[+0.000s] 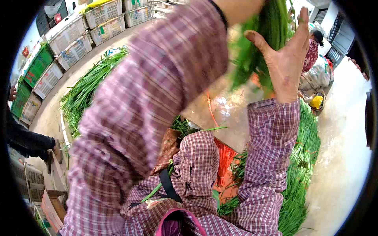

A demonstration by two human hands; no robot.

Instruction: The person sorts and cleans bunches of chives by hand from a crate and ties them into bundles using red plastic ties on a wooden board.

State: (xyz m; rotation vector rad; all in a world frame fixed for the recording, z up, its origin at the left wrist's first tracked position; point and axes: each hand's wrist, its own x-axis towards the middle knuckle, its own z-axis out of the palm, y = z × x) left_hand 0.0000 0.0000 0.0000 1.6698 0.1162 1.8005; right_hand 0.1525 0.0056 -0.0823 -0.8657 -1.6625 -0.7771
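A bunch of long green chives (pixel 271 33), blurred by motion, is held up at the top of the view, its upper end cut off. My right hand (pixel 285 59) is at its right side, thumb and fingers stretched apart, with the thumb overlapping the leaves. My left arm crosses the view in a plaid sleeve; only the wrist side of my left hand (pixel 242 8) shows at the top edge, and its fingers are out of sight. Below the bunch is a flat, wet-looking board (pixel 232 128). Orange-red strips (pixel 223 161) hang by my knee.
Chives lie in a long pile (pixel 299 173) on my right and a heap (pixel 88 88) on my left. Stacked white crates (pixel 104 15) and green crates (pixel 39 65) line the back left. A person's legs (pixel 29 137) are at far left; another person (pixel 311 55) is at upper right.
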